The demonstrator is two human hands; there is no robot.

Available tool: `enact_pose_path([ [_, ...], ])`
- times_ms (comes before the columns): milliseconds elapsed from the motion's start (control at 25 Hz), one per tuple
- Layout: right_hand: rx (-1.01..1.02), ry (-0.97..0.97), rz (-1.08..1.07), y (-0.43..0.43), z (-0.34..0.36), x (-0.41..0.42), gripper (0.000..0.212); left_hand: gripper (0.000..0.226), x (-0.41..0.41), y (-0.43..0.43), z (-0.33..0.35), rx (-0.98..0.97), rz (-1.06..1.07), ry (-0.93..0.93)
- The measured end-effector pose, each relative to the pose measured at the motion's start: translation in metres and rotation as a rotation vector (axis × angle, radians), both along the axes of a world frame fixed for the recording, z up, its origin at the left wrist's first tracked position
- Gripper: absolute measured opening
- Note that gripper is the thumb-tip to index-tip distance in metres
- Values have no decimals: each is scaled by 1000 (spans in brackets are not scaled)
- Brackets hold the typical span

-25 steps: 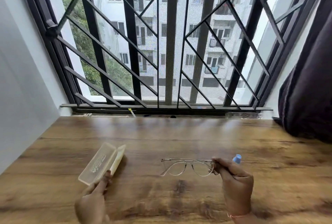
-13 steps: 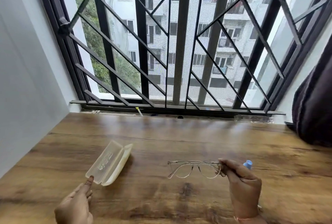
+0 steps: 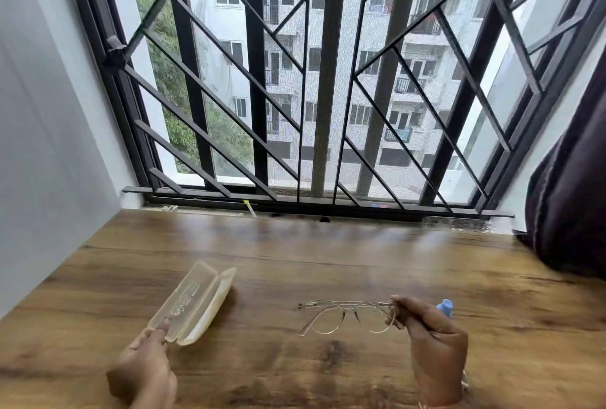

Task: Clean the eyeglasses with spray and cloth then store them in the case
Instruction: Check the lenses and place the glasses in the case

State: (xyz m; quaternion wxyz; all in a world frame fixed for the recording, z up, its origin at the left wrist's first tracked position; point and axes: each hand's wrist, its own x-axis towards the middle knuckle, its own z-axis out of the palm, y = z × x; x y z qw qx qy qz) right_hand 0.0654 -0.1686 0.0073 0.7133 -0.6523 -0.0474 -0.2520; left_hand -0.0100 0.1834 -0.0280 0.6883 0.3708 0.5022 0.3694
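Clear-framed eyeglasses [image 3: 344, 315] hang just above the wooden table [image 3: 328, 261], held at their right hinge by my right hand [image 3: 433, 343]. A blue cap of the spray bottle [image 3: 445, 307] peeks out behind that hand; the bottle's body is hidden. A translucent yellowish glasses case [image 3: 193, 302] lies half open on the table to the left. My left hand [image 3: 144, 366] touches the case's near corner with a fingertip. No cloth is visible.
A barred window [image 3: 321, 80] runs along the table's far edge. A white wall [image 3: 42, 146] closes the left side. A dark curtain [image 3: 570, 195] hangs at the right, resting on the table corner.
My left hand pulled back from the case, then moved up again and now touches its near corner. The right hand and glasses kept their pose while the camera shifted.
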Motion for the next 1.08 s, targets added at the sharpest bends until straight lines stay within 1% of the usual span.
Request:
enact_pose_path([
  [120, 8, 2, 10, 3, 1, -1, 53, 46, 4, 2, 0, -3, 46, 93],
  [240, 22, -14, 18, 7, 2, -4, 55, 44, 8, 2, 2, 43, 95, 197],
  [360, 21, -7, 15, 5, 2, -4, 56, 36, 8, 1, 3, 31, 122, 249],
  [480, -3, 5, 5, 4, 4, -5, 54, 29, 9, 2, 1, 33, 131, 260],
  [560, -17, 16, -5, 3, 6, -7, 54, 19, 11, 2, 2, 27, 127, 233],
  [640, -7, 33, -12, 3, 9, -9, 54, 15, 14, 2, 6, 31, 122, 214],
  [680, -3, 43, -14, 3, 11, -10, 55, 18, 16, 1, 9, 62, 107, 212],
  [760, -4, 44, -23, 4, 16, -11, 58, 27, 23, -4, 21, 186, 30, 224],
  [880, 23, 41, -28, 5, 23, -13, 60, 25, 39, -16, 46, 374, -108, 219],
  [1000, 50, 49, -22, 3, 27, -15, 60, 25, 60, -34, 80, 551, -206, 124],
  [1080, 35, 41, -43, 2, 33, -17, 60, 24, 72, -50, 105, 727, -273, 27],
])
